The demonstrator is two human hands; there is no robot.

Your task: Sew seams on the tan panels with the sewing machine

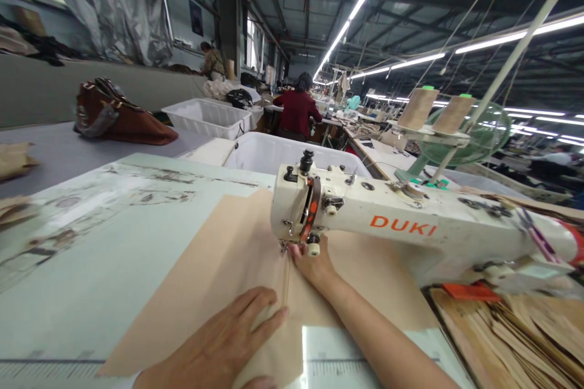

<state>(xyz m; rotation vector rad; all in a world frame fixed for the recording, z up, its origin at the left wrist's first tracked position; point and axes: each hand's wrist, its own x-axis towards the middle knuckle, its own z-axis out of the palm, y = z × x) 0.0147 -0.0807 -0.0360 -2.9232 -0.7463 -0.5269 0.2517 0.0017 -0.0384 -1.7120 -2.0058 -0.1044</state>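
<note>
A large beige fabric panel (214, 267) lies under the head of a white sewing machine (356, 206) with orange lettering. A seam or fold line runs down the panel toward me from the presser foot (283, 248). My left hand (232, 331) rests palm down on the panel, left of this line, with its fingers stretched out and nothing gripped. Close to the right of the presser foot, my right hand (316, 264) presses on the panel with its fingers apart. The machine head hides some of its fingers.
A pale green tabletop (91, 243) carries a ruler strip (50, 369) along its front edge. Brown cut pieces (524, 334) are stacked at right. Thread cones (417, 108) stand behind the machine. A brown handbag (121, 115) and white bins (205, 117) are farther back, with people beyond.
</note>
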